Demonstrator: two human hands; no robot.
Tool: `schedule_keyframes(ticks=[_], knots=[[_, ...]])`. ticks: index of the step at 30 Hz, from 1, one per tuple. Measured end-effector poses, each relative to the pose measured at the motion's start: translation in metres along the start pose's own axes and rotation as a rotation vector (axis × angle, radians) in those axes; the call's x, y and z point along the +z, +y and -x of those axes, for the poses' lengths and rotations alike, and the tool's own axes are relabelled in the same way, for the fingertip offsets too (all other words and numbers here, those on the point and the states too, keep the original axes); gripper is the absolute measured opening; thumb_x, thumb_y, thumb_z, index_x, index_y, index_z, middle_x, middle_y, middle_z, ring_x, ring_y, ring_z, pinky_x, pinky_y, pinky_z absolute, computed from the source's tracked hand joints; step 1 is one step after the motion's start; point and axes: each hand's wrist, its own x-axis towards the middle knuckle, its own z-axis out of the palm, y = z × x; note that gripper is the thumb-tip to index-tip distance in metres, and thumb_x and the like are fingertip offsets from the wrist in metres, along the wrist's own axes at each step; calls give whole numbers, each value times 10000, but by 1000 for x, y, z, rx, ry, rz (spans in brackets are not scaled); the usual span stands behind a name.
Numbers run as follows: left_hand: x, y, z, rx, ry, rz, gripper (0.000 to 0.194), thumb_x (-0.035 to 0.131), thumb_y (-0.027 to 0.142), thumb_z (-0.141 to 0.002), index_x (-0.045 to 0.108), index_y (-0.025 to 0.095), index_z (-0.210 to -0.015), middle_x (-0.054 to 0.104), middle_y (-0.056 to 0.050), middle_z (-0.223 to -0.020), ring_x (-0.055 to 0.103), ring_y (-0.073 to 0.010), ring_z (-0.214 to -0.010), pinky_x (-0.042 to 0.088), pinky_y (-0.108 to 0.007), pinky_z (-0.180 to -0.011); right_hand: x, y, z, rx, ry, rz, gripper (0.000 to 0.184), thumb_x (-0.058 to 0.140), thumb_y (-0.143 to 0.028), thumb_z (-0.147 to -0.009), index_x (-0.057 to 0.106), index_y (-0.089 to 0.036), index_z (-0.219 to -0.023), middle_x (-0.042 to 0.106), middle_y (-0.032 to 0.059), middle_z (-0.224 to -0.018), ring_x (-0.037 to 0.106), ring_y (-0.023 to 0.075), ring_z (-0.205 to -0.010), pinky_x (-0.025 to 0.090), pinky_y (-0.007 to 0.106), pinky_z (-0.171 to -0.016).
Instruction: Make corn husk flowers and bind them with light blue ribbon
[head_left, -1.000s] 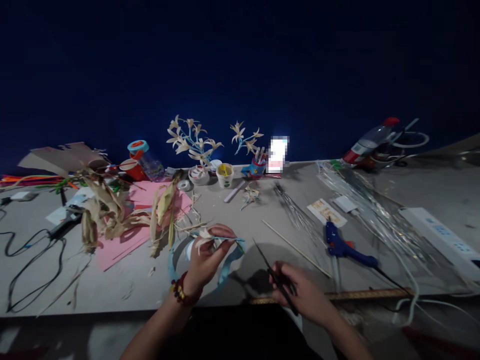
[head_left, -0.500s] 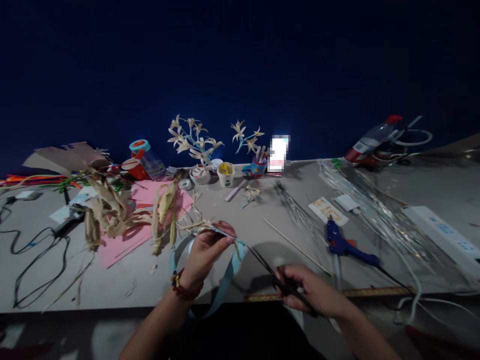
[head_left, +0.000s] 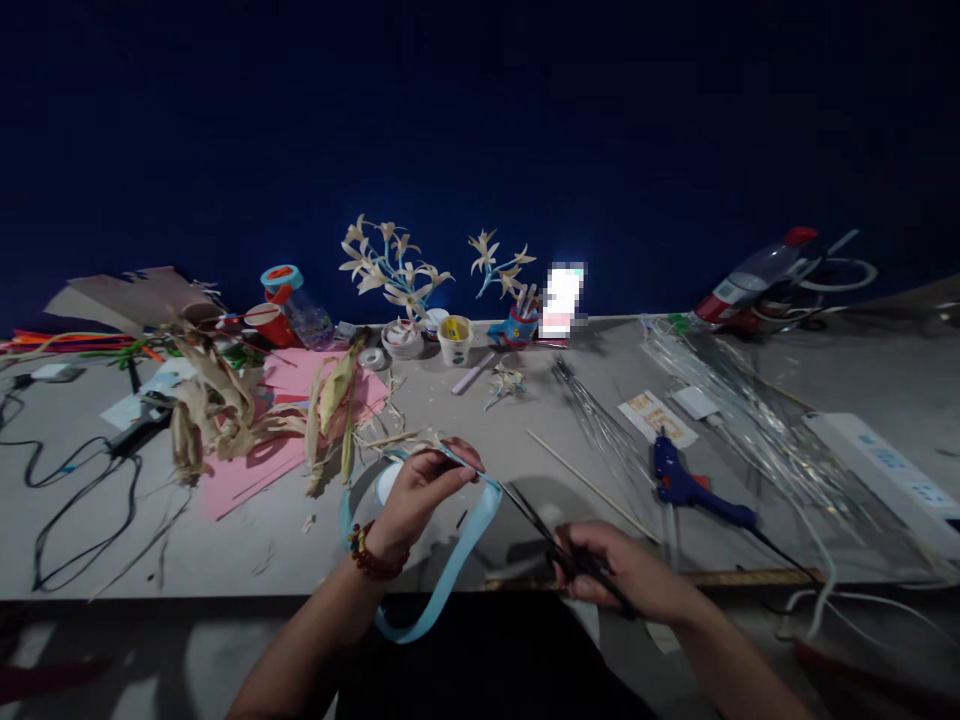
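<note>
My left hand (head_left: 424, 492) pinches a thin blue-wrapped flower stem (head_left: 474, 464) that points right; its pale petals are mostly hidden behind the fingers. From the stem's end a light-blue tape strip (head_left: 450, 575) loops down past the table's front edge. My right hand (head_left: 611, 568) is closed round the handles of dark scissors (head_left: 531, 512). Their blade tips reach the tape at the end of the stem; I cannot tell whether the blades touch it. A small dark scrap (head_left: 461, 519) shows on the table inside the loop. A white roll (head_left: 387, 482) is partly hidden behind my left hand.
Dry corn husks (head_left: 214, 405) lie on pink sheets (head_left: 255, 468) at left. Finished husk flowers (head_left: 397, 265) stand at the back beside a paper cup (head_left: 454, 342). To the right are a wooden stick (head_left: 592, 485), wires (head_left: 600, 410), a blue glue gun (head_left: 697, 492) and a power strip (head_left: 889, 470).
The scissors moved up to the stem's end, where a greenish bit hung before. That bit no longer shows there, and a dark scrap appears below. The tape loop now hangs wider and lower.
</note>
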Motion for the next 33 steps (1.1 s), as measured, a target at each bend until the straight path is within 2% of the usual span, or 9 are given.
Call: schedule_keyframes(ticks=[3,6,10,12,16,19,23,29,33], knots=[[0,-1,0,13,-30,-29,145,748,297,-833,750,154,-852,658,-81,-894,599,-192,-856,493,-302,-781,-1,4,-1,29,52,-215,440,715,-582,-789,620,-168,-905,668,65,-826,562,160,-681,434,268,-604],[2,1,-1,21,-79,-105,153,727,304,-857,756,154,-854,662,-78,-875,601,-188,-844,481,-295,-776,2,-5,-15,-82,183,-409,421,804,-468,-733,628,-180,-985,714,93,-947,561,145,-655,465,275,-611],[5,7,0,11,-172,-236,184,705,338,-876,756,163,-856,677,-64,-837,620,-184,-813,482,-288,-765,9,-27,-45,-215,406,-430,349,830,-333,-714,613,-208,-957,701,53,-898,566,151,-674,454,263,-582],[6,8,1,5,-226,-314,205,688,356,-888,755,163,-871,697,-72,-852,638,-191,-818,494,-297,-778,10,-36,-57,-272,447,-385,342,831,-293,-712,607,-214,-959,698,42,-907,571,147,-695,453,259,-604],[4,3,5,73,-167,-532,210,692,370,-883,762,173,-889,741,-88,-886,664,-217,-862,504,-323,-826,12,-46,-68,-267,403,-261,363,844,-286,-684,598,-203,-937,681,26,-882,607,155,-729,483,281,-671],[3,1,5,134,-138,-596,208,677,358,-894,759,167,-892,740,-88,-855,666,-219,-841,508,-327,-814,13,-48,-69,-213,409,-277,386,858,-295,-654,579,-206,-907,668,8,-845,632,168,-765,493,288,-702],[3,2,3,156,-189,-561,202,656,345,-910,758,172,-888,736,-86,-865,663,-213,-835,506,-338,-833,13,-48,-67,-166,358,-412,384,874,-269,-614,592,-194,-864,663,-3,-821,619,155,-760,479,267,-703],[4,3,2,89,-250,-399,211,653,349,-911,754,164,-915,721,-103,-891,661,-226,-872,518,-339,-813,13,-46,-67,-106,228,-565,373,870,-271,-597,624,-170,-858,651,-16,-772,538,105,-612,396,208,-521],[3,3,3,71,-265,-346,195,672,340,-901,750,162,-917,710,-94,-883,657,-216,-872,514,-330,-822,17,-46,-69,-92,203,-580,383,881,-275,-583,634,-170,-856,621,-32,-716,517,101,-586,389,199,-491]])
